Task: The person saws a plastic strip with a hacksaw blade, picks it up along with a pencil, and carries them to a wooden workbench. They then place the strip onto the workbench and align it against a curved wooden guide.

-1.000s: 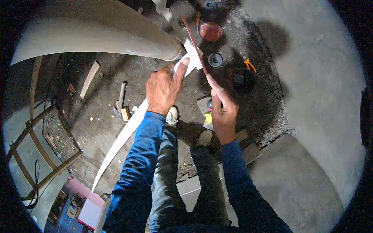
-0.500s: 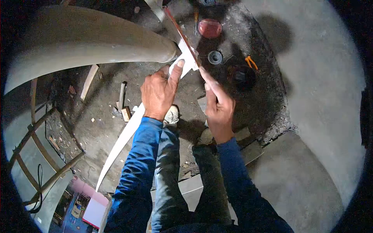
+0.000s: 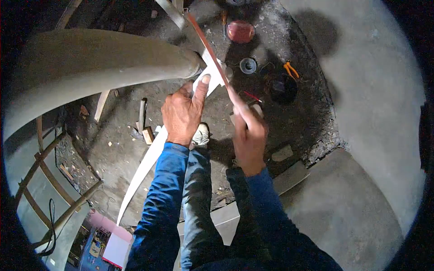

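My left hand (image 3: pixel 182 112) is closed round a long white strip (image 3: pixel 143 174), its thumb on top near the strip's far end. The strip runs down to the lower left, past my left forearm. My right hand (image 3: pixel 250 135) is closed on the near end of a thin reddish-brown blade (image 3: pixel 205 43), with the index finger stretched along it. The blade lies across the white strip's far end, just beyond my left thumb. The exact grip under my right fingers is hidden and a little blurred.
A thick grey pole (image 3: pixel 113 58) comes in from the left, its end near the strip. On the ground lie orange-handled pliers (image 3: pixel 290 70), a wire spool (image 3: pixel 248 66), a red object (image 3: pixel 241 31), a screwdriver (image 3: pixel 224 18) and wood pieces (image 3: pixel 142 113). A wooden frame (image 3: pixel 52 180) stands lower left.
My right hand and the blade have shifted slightly left and towards me across the strip. The whole view has moved a little, and a red pencil-like thing now shows beside my right hand.
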The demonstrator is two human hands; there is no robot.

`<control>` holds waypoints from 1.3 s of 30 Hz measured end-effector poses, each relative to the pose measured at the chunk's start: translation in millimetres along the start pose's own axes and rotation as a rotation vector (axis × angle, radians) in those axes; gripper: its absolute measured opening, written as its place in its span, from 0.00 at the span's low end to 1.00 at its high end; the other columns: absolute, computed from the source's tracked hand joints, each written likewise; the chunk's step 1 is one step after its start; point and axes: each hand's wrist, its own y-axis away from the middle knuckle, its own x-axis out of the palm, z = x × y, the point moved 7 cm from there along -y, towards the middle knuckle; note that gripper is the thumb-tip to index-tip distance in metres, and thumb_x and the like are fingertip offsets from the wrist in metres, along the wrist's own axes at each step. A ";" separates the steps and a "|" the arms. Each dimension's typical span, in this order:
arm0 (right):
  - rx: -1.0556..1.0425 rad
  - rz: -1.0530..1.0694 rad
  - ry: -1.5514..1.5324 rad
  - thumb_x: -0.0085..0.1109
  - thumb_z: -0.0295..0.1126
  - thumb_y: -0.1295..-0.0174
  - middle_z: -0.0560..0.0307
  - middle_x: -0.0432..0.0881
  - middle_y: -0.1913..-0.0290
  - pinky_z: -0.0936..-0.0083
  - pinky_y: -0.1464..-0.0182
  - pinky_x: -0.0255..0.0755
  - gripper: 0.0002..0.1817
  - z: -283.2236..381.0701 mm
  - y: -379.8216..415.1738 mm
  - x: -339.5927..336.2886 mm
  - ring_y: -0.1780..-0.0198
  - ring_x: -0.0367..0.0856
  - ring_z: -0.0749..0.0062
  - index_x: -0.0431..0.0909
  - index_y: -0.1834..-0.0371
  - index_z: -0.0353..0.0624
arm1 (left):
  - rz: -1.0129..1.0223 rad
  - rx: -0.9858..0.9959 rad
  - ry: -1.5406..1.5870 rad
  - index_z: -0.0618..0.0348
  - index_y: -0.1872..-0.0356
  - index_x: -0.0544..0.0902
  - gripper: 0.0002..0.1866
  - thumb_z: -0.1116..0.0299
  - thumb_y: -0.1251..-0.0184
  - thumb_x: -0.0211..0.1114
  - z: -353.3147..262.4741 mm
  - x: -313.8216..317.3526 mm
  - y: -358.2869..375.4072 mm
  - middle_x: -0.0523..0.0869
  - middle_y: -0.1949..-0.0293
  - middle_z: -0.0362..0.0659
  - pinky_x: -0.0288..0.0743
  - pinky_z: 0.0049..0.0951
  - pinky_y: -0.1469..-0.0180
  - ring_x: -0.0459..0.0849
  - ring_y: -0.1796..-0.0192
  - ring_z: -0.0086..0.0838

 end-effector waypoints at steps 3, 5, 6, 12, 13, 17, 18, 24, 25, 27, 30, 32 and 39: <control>-0.113 -0.058 0.015 0.49 0.21 0.32 0.40 0.82 0.44 0.66 0.46 0.75 0.19 -0.6 2.9 -1.0 0.44 0.84 0.55 0.79 0.39 0.42 | 0.031 -0.003 0.035 0.60 0.67 0.88 0.35 0.34 0.30 0.53 1.9 2.4 -1.8 0.80 0.85 0.49 0.77 0.44 0.65 0.86 0.74 0.48; -0.121 -0.066 -0.004 0.49 0.22 0.32 0.39 0.82 0.45 0.65 0.47 0.76 0.19 3.2 -15.0 4.7 0.46 0.84 0.54 0.79 0.39 0.43 | 0.012 0.003 0.030 0.60 0.67 0.88 0.35 0.34 0.30 0.53 1.2 2.8 -2.8 0.81 0.84 0.51 0.77 0.45 0.65 0.86 0.73 0.50; -0.118 -0.058 -0.043 0.49 0.22 0.32 0.40 0.83 0.46 0.66 0.47 0.75 0.19 3.9 -23.9 11.4 0.46 0.84 0.52 0.79 0.39 0.43 | -0.002 0.000 0.018 0.60 0.67 0.87 0.34 0.34 0.30 0.53 2.7 2.7 -0.6 0.81 0.84 0.53 0.77 0.46 0.64 0.85 0.73 0.52; 0.005 -0.034 0.069 0.49 0.23 0.29 0.46 0.85 0.46 0.73 0.46 0.74 0.18 -2.3 6.4 4.4 0.48 0.84 0.67 0.79 0.38 0.40 | -0.022 0.036 -0.024 0.61 0.69 0.86 0.34 0.35 0.30 0.53 1.3 0.3 -2.2 0.81 0.82 0.56 0.75 0.47 0.65 0.84 0.73 0.54; -0.018 -0.051 0.052 0.49 0.23 0.29 0.46 0.85 0.47 0.73 0.47 0.74 0.18 -1.3 7.1 4.4 0.50 0.85 0.68 0.78 0.38 0.40 | -0.011 0.016 0.002 0.61 0.69 0.86 0.34 0.35 0.30 0.53 0.3 -0.9 -0.3 0.81 0.81 0.56 0.75 0.47 0.65 0.83 0.73 0.55; 0.014 -0.035 0.004 0.50 0.23 0.29 0.46 0.86 0.48 0.74 0.49 0.75 0.19 3.0 -16.0 12.2 0.54 0.85 0.70 0.77 0.37 0.40 | -0.010 0.015 -0.017 0.61 0.68 0.86 0.34 0.36 0.30 0.54 -0.5 1.6 -0.3 0.82 0.80 0.57 0.75 0.47 0.65 0.85 0.71 0.55; 0.011 -0.034 -0.041 0.50 0.23 0.30 0.46 0.85 0.47 0.74 0.48 0.75 0.19 5.5 -18.1 13.8 0.52 0.85 0.70 0.77 0.37 0.40 | -0.031 0.027 -0.026 0.61 0.68 0.86 0.33 0.36 0.30 0.54 0.0 1.8 1.6 0.82 0.80 0.58 0.76 0.48 0.65 0.85 0.70 0.55; 0.001 -0.038 -0.015 0.49 0.27 0.29 0.38 0.82 0.48 0.64 0.50 0.75 0.20 4.4 18.1 1.3 0.53 0.83 0.46 0.76 0.35 0.46 | -0.055 0.064 -0.106 0.59 0.65 0.87 0.32 0.36 0.29 0.53 -1.1 -0.8 3.7 0.82 0.77 0.61 0.76 0.50 0.63 0.84 0.68 0.58; 0.014 -0.027 -0.030 0.49 0.27 0.29 0.37 0.82 0.48 0.64 0.50 0.75 0.20 4.6 9.3 3.9 0.53 0.83 0.46 0.75 0.34 0.46 | -0.046 0.061 -0.102 0.58 0.64 0.87 0.32 0.36 0.29 0.53 -2.1 -0.6 4.6 0.82 0.77 0.61 0.76 0.50 0.63 0.84 0.68 0.59; -0.014 -0.004 -0.034 0.48 0.26 0.29 0.35 0.81 0.48 0.63 0.49 0.75 0.20 17.1 -21.4 8.7 0.51 0.83 0.44 0.75 0.34 0.46 | -0.047 0.061 -0.094 0.58 0.64 0.87 0.31 0.37 0.29 0.53 -2.4 2.4 0.9 0.83 0.76 0.62 0.76 0.50 0.64 0.84 0.68 0.59; -0.071 -0.056 -0.113 0.48 0.25 0.29 0.34 0.81 0.49 0.63 0.50 0.75 0.21 15.4 -24.5 12.1 0.51 0.83 0.45 0.75 0.34 0.46 | -0.086 0.105 -0.042 0.58 0.64 0.87 0.31 0.37 0.29 0.54 -0.7 4.2 2.6 0.82 0.77 0.61 0.76 0.50 0.64 0.84 0.69 0.59; -0.004 -0.004 -0.034 0.48 0.24 0.30 0.34 0.82 0.52 0.63 0.51 0.76 0.21 23.2 -4.7 1.2 0.53 0.83 0.44 0.76 0.35 0.47 | -0.113 0.104 -0.053 0.59 0.64 0.87 0.31 0.37 0.29 0.54 -2.9 0.5 4.6 0.83 0.76 0.62 0.76 0.51 0.64 0.84 0.69 0.59; 0.097 -0.001 0.064 0.49 0.30 0.26 0.40 0.82 0.43 0.68 0.39 0.72 0.17 0.8 -45.4 19.4 0.39 0.80 0.54 0.77 0.39 0.37 | -0.108 0.096 -0.146 0.58 0.64 0.87 0.30 0.38 0.30 0.55 -0.8 2.6 8.1 0.82 0.77 0.62 0.76 0.51 0.65 0.84 0.70 0.59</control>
